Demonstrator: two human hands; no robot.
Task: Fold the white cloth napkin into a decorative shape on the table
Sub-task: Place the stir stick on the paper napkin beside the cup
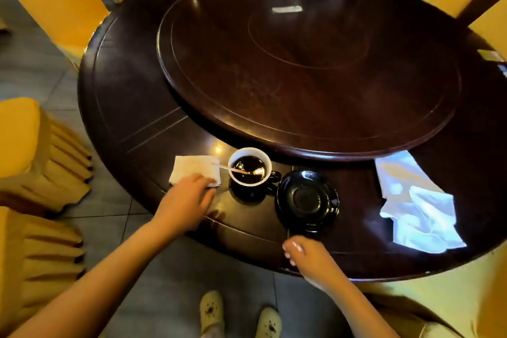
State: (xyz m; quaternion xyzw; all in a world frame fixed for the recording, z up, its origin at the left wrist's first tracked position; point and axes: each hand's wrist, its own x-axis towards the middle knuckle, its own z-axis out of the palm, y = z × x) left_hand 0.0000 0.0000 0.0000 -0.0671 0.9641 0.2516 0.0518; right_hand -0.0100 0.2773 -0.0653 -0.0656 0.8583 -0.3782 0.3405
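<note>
Head view: cup (249, 149) holds dark liquid and spoon (233, 169); left hand (186, 200), grip wide, presses napkin (192, 167); right hand (310, 258) grip unclear.

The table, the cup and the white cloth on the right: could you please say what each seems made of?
Table: dark wood, probably lacquered; grain lines, sharp glare. Cup: likely glazed ceramic; glossy, white rim, black outside. White cloth: woven fabric, it seems; soft rumpled folds, faint sheen.

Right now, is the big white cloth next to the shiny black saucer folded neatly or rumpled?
Rumpled. The big white cloth lies loose and wrinkled on the dark round wooden table, with uneven, overlapping edges.
</note>
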